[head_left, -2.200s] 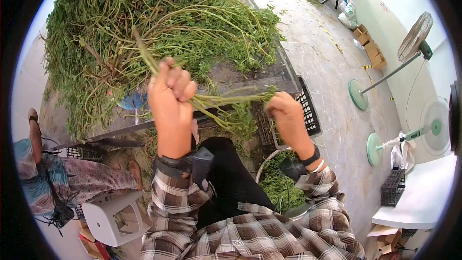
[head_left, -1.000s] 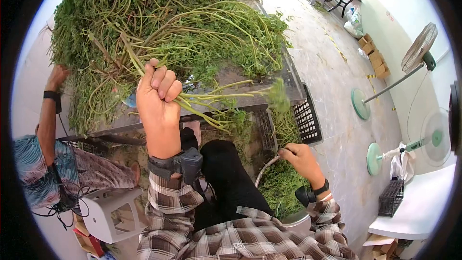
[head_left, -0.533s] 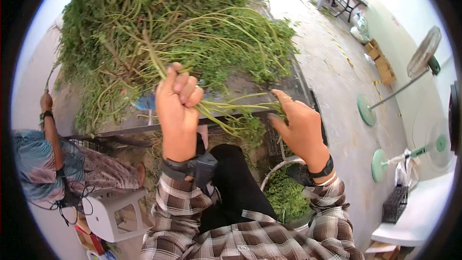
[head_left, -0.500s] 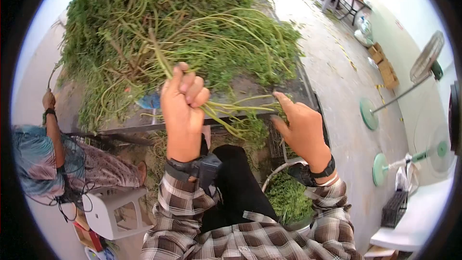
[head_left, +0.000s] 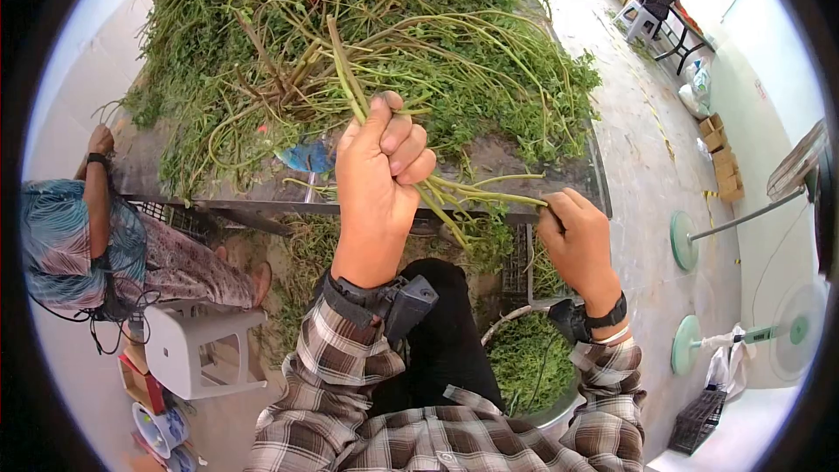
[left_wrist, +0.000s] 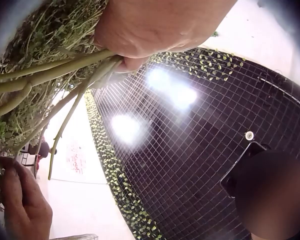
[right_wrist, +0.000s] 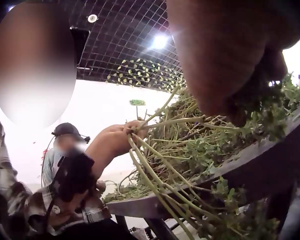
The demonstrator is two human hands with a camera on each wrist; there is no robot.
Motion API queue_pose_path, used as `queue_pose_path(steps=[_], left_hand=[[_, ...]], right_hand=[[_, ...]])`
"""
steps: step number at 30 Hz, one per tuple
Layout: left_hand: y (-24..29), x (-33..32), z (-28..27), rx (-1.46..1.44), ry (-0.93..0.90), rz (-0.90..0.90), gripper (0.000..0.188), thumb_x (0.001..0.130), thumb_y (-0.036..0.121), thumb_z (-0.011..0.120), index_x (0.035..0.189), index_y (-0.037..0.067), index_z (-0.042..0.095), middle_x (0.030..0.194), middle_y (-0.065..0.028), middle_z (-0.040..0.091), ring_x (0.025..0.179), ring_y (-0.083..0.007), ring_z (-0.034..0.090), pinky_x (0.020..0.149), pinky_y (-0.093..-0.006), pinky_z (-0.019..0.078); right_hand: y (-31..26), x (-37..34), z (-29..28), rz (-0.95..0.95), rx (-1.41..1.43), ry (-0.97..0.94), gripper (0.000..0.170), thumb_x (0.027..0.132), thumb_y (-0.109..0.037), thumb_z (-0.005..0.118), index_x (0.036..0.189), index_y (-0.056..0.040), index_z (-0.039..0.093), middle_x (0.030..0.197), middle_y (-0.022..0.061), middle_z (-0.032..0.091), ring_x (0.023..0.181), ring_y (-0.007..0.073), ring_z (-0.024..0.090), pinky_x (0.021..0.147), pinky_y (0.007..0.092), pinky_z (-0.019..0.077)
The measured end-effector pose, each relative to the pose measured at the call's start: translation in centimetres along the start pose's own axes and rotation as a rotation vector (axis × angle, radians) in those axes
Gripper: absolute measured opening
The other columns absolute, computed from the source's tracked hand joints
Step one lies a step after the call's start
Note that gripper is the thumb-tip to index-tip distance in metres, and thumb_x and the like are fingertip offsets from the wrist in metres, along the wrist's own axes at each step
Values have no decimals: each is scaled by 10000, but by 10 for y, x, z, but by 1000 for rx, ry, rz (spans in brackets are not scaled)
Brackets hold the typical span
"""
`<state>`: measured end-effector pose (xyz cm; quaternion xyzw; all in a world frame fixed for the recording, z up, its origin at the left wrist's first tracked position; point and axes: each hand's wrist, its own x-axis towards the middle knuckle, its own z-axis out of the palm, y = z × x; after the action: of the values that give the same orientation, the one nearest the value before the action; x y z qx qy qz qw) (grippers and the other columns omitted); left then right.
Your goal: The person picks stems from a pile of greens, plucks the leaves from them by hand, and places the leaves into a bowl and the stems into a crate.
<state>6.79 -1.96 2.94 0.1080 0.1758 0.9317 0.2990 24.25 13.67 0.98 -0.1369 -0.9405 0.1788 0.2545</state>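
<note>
A: What do you have, and where?
B: Your bare left hand (head_left: 382, 170) clamps a bunch of long green leafy stems (head_left: 489, 196) near the front edge of the dark tabletop (head_left: 572, 177); your bare right hand (head_left: 581, 236) pinches one stem's far end.
A: Your step?
B: Plucking tips, by my reading. Next calls for a clean snap, then release over the round, pale-rimmed basin (head_left: 504, 318) of greens (head_left: 524, 371) below.

Long-sleeved brown-and-white plaid cloth shirt (head_left: 476, 439), small pale round button (head_left: 446, 457) at front; black cloth trousers (head_left: 444, 341) below. Behind bare left hand (head_left: 377, 188), wide black strap (head_left: 352, 301) bearing boxy black camera unit (head_left: 412, 308). Behind bare right hand (head_left: 578, 243), narrower black band (head_left: 613, 313), dark camera block (head_left: 569, 323), thin white bracelet (head_left: 613, 335).
</note>
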Motion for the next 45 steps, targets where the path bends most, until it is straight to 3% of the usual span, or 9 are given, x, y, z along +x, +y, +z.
queue_pose_path(steps=[5,14,16,22,26,32,35,39,45], left_hand=[[-13,-5,7,30,0,-36,156,958,177,430,949,35,494,589,55,317,463,-38,258,385,-194,202],[-39,-9,15,53,-4,-138,165,966,182,412,934,44,496,583,58,313,460,-37,254,392,-205,212],[-43,-10,18,47,-3,-155,164,965,183,414,934,44,495,582,59,312,458,-36,251,388,-202,207],[-5,2,0,-40,-22,6,176,964,170,407,956,21,501,596,40,323,444,-42,242,366,-192,185],[-10,1,2,-54,-16,-26,170,963,160,409,965,16,501,594,37,324,441,-43,241,366,-195,182],[-9,3,-1,-66,-46,-22,165,962,157,410,963,18,499,592,35,324,440,-44,238,363,-201,178],[-9,4,-1,-70,-62,-44,164,966,156,402,961,21,495,592,35,319,439,-47,236,362,-203,179],[-9,3,-1,-80,-84,-61,171,972,160,384,964,23,486,599,28,313,450,-53,245,367,-208,187],[-7,3,-2,-97,-100,-63,170,971,157,383,972,19,483,604,25,316,458,-56,252,372,-209,197]], right_hand=[[22,-10,-7,404,514,3,127,795,-88,489,801,18,558,688,50,492,620,90,428,579,252,361],[34,-20,-7,626,1016,252,93,821,-111,457,782,-39,502,719,13,449,685,117,435,665,247,369],[25,-16,-14,900,1490,356,84,830,-118,448,779,-61,484,746,29,469,690,131,461,586,252,396],[93,-43,-45,506,1920,380,165,857,-126,437,695,-101,415,737,30,450,730,126,491,436,216,367],[46,-35,-49,722,1639,594,267,933,-234,415,692,-123,382,757,11,423,678,113,418,470,232,367],[32,-36,-50,475,1424,154,224,895,-235,530,742,-90,453,751,6,475,682,109,497,606,225,431],[7,-28,-36,241,266,96,361,759,-48,625,1114,-32,558,857,87,603,692,192,578,645,282,476],[9,-26,-9,119,144,121,327,760,-65,620,1082,-33,575,892,161,613,754,344,585,655,349,481],[13,-23,-1,56,68,85,183,760,-61,604,939,-21,595,794,140,582,718,332,581,601,369,466]])
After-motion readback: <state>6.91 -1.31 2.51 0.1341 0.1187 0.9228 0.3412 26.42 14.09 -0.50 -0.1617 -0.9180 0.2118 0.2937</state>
